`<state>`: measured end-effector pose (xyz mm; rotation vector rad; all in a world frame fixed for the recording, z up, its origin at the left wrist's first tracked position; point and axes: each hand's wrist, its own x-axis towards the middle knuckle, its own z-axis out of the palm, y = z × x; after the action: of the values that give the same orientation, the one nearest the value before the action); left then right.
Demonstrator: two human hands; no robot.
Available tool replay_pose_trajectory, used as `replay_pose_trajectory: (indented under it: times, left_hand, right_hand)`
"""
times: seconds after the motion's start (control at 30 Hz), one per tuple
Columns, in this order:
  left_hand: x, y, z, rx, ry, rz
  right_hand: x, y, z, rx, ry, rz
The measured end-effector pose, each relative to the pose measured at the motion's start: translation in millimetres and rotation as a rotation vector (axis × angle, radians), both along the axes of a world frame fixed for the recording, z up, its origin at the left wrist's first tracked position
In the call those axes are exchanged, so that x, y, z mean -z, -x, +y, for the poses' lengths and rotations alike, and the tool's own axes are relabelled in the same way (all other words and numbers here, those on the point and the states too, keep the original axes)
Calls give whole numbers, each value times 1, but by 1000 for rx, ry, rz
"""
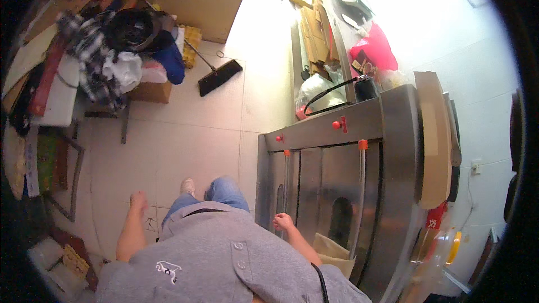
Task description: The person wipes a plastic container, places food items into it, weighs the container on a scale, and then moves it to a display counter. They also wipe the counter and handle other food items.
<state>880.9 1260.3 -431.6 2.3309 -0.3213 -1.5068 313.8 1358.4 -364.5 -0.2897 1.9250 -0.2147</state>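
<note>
My left hand [139, 202] hangs low over the tiled floor, blurred, with no object visible in it. My right hand [283, 221] has its fingers curled in, and nothing shows between them. It appears in front of a stainless steel cabinet [320, 164], close to one upright metal handle [286, 185] with an orange cap; whether it touches the handle is unclear. A second handle [362, 189] stands farther right. Beside my right forearm is a cream bag [334, 254]. One light shoe [188, 186] shows below my jeans.
A broom head [220, 78] lies on the floor ahead. At left are piled clothes [92, 50], a brown carton [151, 91] and a metal frame [78, 176]. Flattened cardboard [316, 33] and a pink plastic bag [374, 48] lie beyond the cabinet front. Cardboard [433, 139] leans at the right.
</note>
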Motion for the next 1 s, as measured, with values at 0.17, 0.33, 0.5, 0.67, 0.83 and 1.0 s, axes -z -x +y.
replay_pose_trajectory:
  times: [0.17,0.33,0.5,0.67,0.83,1.0]
  left_hand:
    - [-28,67,-172,54,259,120]
    - [-32,129,-248,209,176,41]
    - [-18,156,-271,43,-59,89]
    - [-1,163,-316,60,-154,65]
    - [7,174,-388,136,-105,138]
    - [9,187,-440,164,-117,136]
  right_hand:
    - [8,13,-57,-34,-1,-76]
    - [4,50,-211,-363,132,-50]
    - [-41,93,-377,-263,497,92]
    - [-40,128,-471,-130,559,84]
    - [-12,142,-487,-464,226,308]
    - [22,151,-508,-511,-12,232]
